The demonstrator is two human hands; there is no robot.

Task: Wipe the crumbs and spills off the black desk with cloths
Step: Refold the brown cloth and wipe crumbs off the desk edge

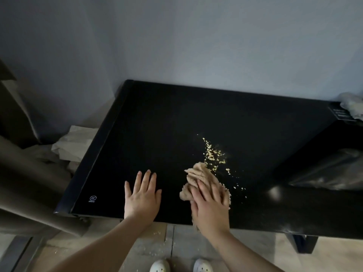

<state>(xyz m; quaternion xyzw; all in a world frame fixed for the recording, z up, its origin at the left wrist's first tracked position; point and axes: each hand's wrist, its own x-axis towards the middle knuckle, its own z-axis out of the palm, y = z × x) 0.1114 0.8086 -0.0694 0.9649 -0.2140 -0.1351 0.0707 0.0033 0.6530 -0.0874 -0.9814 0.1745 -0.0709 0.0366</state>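
A crumpled beige cloth [200,173] lies on the glossy black surface [157,124] near its front edge, right of centre, with one end trailing over that edge under the wrist. The right hand [211,205] presses on it from above. Its fingers [202,188] are laid straight and close together across the fabric, not curled round it. The left hand [142,195] rests flat on the bare surface just beside the cloth, fingers spread, apparently as a brace.

Scattered pale yellow crumbs [213,154] sit just beyond the cloth's far end and trail off to its right. A few have already reached the tiled floor [157,232] below.

The cloth looks soft, light and limp, so it will bunch and fold rather than push as a flat pad. A broad palm on its middle should keep it spread and under control. The crumbs look dry and loose, and the slick surface should let them skitter and slip round the cloth's edges. A second pale crumpled cloth [351,105] lies at the far right corner, well apart.
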